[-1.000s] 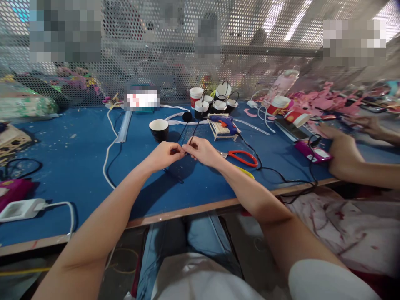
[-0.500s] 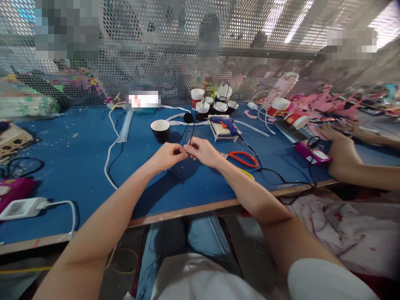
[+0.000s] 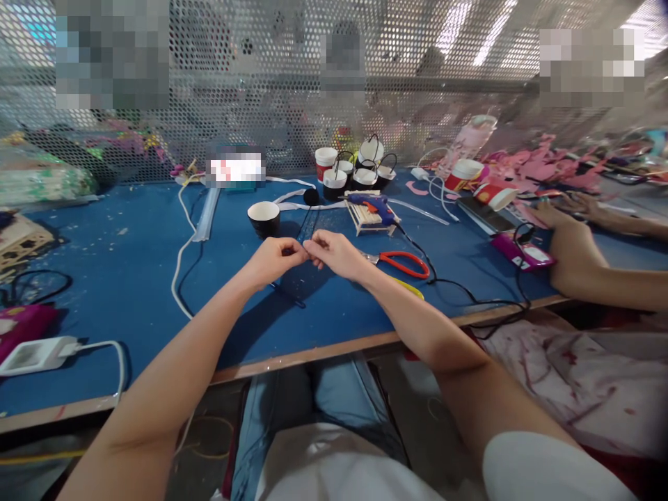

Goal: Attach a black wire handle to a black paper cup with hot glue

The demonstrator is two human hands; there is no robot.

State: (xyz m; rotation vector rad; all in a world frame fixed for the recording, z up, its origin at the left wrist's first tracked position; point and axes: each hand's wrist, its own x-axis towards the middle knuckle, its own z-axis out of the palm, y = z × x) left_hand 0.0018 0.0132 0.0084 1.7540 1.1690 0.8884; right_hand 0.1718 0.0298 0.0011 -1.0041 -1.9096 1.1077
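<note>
My left hand and my right hand meet fingertip to fingertip just above the blue table, at its middle. Both are pinched on a thin black wire, which rises from between my fingers toward the far side of the table; the wire is very fine, and I cannot tell exactly where it ends. Just beyond my left hand stands a black paper cup with a white inside, upright. To the right of my right hand, almost touching it, lie red-handled scissors, flat on the table, with a yellow strip just near of them. Farther back sits a blue glue gun resting on a small rack of wooden sticks, and its dark cable trails right and toward the near edge. Behind that is a cluster of small cups with black wire handles. A white cable runs down the left part of the table, and a white power adapter lies at the near left. At the right, another person's hand rests on the table edge beside a pink phone, with pink paper cutouts heaped far right. A perforated metal screen backs the table.
</note>
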